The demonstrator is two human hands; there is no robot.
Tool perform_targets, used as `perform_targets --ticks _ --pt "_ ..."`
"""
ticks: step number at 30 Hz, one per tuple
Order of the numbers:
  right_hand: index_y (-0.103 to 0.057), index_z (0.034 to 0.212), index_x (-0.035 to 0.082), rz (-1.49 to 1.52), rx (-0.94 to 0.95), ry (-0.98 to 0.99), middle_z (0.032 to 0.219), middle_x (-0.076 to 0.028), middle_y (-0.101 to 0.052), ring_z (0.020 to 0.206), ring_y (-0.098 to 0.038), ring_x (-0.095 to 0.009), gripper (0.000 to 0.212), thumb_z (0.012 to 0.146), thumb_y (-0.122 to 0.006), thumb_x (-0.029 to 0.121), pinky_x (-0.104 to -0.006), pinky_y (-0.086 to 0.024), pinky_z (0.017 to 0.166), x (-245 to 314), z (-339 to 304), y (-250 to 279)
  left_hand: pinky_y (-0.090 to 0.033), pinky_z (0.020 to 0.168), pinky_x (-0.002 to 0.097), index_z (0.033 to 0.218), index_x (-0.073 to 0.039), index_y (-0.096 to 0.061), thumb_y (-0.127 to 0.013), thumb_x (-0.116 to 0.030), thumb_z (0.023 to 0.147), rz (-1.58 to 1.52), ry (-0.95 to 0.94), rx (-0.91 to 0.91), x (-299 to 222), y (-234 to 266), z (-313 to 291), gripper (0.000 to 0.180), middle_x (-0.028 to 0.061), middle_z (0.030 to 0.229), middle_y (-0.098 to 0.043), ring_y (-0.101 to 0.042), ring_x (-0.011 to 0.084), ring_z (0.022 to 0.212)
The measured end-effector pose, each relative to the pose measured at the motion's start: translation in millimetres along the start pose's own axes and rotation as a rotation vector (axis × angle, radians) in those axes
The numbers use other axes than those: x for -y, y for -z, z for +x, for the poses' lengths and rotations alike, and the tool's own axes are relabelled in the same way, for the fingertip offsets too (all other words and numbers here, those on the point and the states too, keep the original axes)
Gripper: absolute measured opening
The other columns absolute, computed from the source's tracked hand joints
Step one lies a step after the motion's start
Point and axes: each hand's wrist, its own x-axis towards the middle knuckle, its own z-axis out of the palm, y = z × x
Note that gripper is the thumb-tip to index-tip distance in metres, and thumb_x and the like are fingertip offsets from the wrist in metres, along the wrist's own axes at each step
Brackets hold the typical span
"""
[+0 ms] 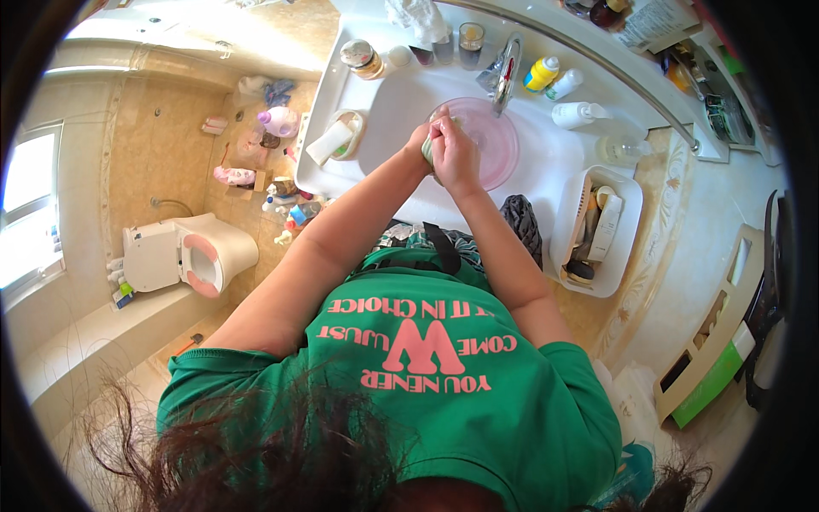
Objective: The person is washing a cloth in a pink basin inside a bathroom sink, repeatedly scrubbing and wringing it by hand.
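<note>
Over the left part of a pink translucent basin (505,141), my two hands are pressed close together. My left hand (420,142) is closed on a small pale green cloth (428,151). Wrapped against it from the right, my right hand (455,152) grips the same cloth, most of which the fingers hide. Water seems to stand in the basin, which sits inside the white sink (388,115). A chrome faucet (509,66) rises at the basin's far edge, close beyond my right hand.
Left of the sink, a white block (329,142) leans on a small dish (355,122). A lidded jar (363,60), a glass (471,41), a yellow bottle (541,73) and a white pump bottle (577,115) line the back. A white basket (633,213) stands right; a toilet (153,256) left.
</note>
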Motion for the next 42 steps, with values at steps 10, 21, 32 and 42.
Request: perform_targets --ticks 10,21,32,42 --pt "-0.051 0.079 0.006 0.045 -0.076 -0.272 0.07 -0.011 -0.057 0.064 -0.056 -0.029 0.008 0.075 -0.044 0.007 -0.0361 -0.043 0.057 -51 -6 22 -0.04 0.083 0.0387 0.102 -0.006 -0.048 -0.031 -0.048 0.087 0.101 -0.038 -0.184 -19 -47 -48 0.047 0.0087 0.098 -0.051 -0.049 0.0226 0.095" --pt "-0.052 0.089 -0.001 0.124 0.042 -0.216 0.09 -0.015 -0.058 0.085 -0.056 -0.029 0.029 0.072 -0.064 0.019 -0.0336 -0.043 0.074 -50 -23 23 -0.043 0.08 0.0314 0.115 -0.007 -0.044 -0.043 -0.021 0.088 0.679 -0.2 -0.031 -26 -53 -70 0.031 0.0067 0.106 -0.049 -0.049 0.0147 0.095" --pt "-0.052 0.088 0.004 0.582 -0.064 -0.718 0.077 -0.002 -0.057 0.07 -0.056 -0.011 0.014 0.083 -0.052 0.017 -0.0239 -0.045 0.061 -66 -31 33 -0.047 0.065 0.0224 0.102 0.0 -0.053 -0.059 -0.018 0.08 0.747 -0.304 -0.168 -33 -33 -66 0.029 0.0059 0.085 -0.058 -0.056 0.011 0.076" --pt "-0.053 0.093 0.005 0.968 -0.128 -0.974 0.092 -0.007 -0.056 0.086 -0.055 -0.018 0.018 0.084 -0.05 0.021 -0.0321 -0.044 0.073 -82 -32 49 -0.048 0.066 0.0241 0.094 -0.001 -0.056 -0.055 -0.025 0.083 0.65 -0.22 -0.189 -53 -34 -86 0.026 0.0054 0.086 -0.058 -0.056 0.0113 0.076"
